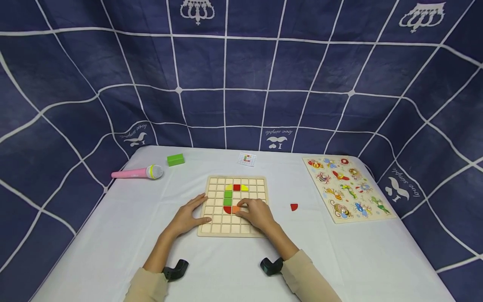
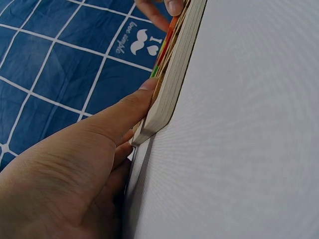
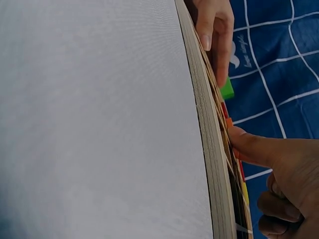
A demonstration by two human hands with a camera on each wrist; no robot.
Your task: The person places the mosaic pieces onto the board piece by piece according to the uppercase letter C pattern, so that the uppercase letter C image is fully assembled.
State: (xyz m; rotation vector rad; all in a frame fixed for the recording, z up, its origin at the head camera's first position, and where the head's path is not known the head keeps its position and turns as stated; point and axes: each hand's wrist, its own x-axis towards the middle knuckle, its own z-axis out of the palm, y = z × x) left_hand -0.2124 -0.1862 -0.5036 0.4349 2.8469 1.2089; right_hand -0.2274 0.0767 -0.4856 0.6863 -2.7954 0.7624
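A wooden grid board (image 1: 232, 235) lies on the table. My left hand (image 1: 185, 218) rests at its left edge, thumb on the grid and fingers loosely stretched along the side. With thumb and forefinger, my right hand (image 1: 257, 213) pinches an orange square tile (image 1: 235, 209) at a cell in the middle of the grid. Just left of it sits a red rounded tile (image 1: 227, 209). Above that are green tiles (image 1: 228, 198), then a yellow tile (image 1: 229, 188), a red square tile (image 1: 237, 187) and another yellow tile (image 1: 245, 188). The right thumb touches the orange tile (image 3: 229, 123) in the right wrist view.
A red quarter-circle tile (image 1: 294, 207) lies right of the board. Behind the board is a small pattern card (image 1: 247, 159). A green block (image 1: 175, 160) and a pink toy microphone (image 1: 137, 173) lie at the back left, an insect puzzle board (image 1: 347, 188) at the right.
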